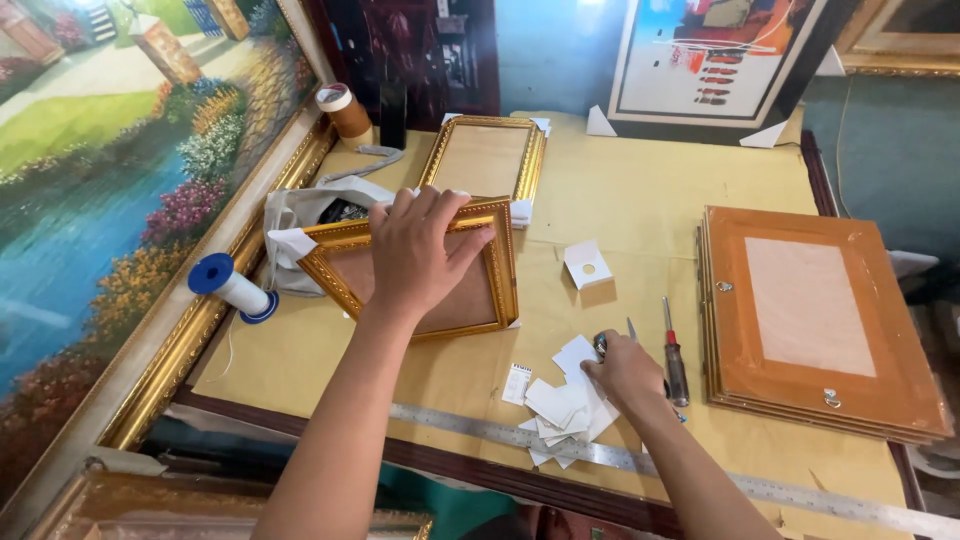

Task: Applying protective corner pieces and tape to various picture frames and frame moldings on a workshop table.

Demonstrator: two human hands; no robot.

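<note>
Gold-painted wood edges the small picture frame (420,270) lying back-up on the yellow-covered counter (640,190), under the left hand (415,255), whose fingers spread and press on its top edge. The right hand (625,370) rests curled on a pile of white card corners (560,410); whether it grips anything is hard to tell. A screwdriver (675,355) lies just beside it, a steel ruler (520,435) along the near edge. A stack of brown-backed frames (810,320) sits right, a thread spool (232,287) left. A second gilt frame (485,155) lies behind, partly hidden.
</note>
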